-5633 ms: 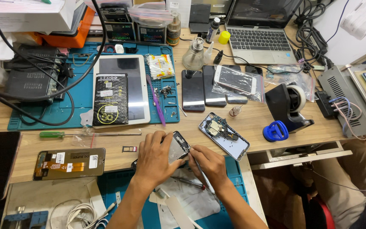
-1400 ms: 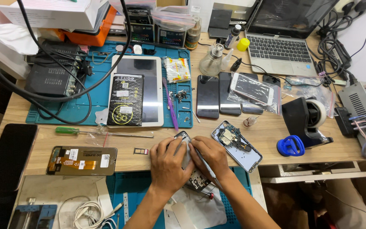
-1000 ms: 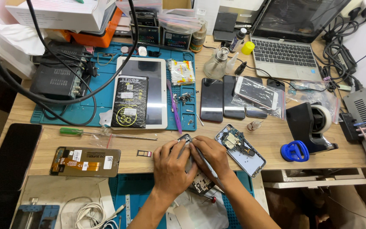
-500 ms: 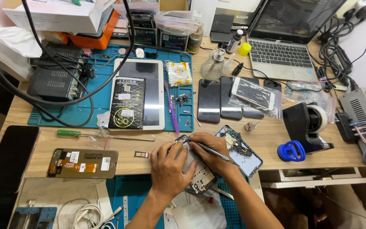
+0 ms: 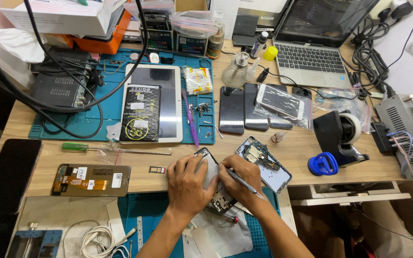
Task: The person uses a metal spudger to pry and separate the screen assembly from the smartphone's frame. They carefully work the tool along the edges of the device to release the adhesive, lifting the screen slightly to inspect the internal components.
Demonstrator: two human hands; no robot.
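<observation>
Down at the near edge of the worktop [image 5: 311, 157], the left hand [image 5: 186, 185] lies flat over an opened phone [image 5: 214, 184], fingers [image 5: 187, 165] spread and pressing it down onto the blue mat [image 5: 149, 210]. The right hand [image 5: 241, 181] has its fingers pinched together on a slim grey tool [image 5: 241, 182], the tip pointing in towards the phone's upper edge (the exact contact point hides behind the knuckles). By the look of it this is the prying or probing stage on the exposed board, and the next move would call for a steady hold from the left and a small, light nudge from the tool.

Just beside the right hand sits a second opened phone frame [image 5: 264, 163], tilted. Further left, a detached screen panel [image 5: 91, 179] lies face down with an orange flex and white stickers. Behind, a black battery pack with a yellow-green round emblem [image 5: 139, 119] rests on a white tablet [image 5: 155, 102]. A clear bag holding a white phone [image 5: 283, 101] lies by the dark handsets, and a yellow-and-white packet [image 5: 198, 80] stands on the far mat.
</observation>
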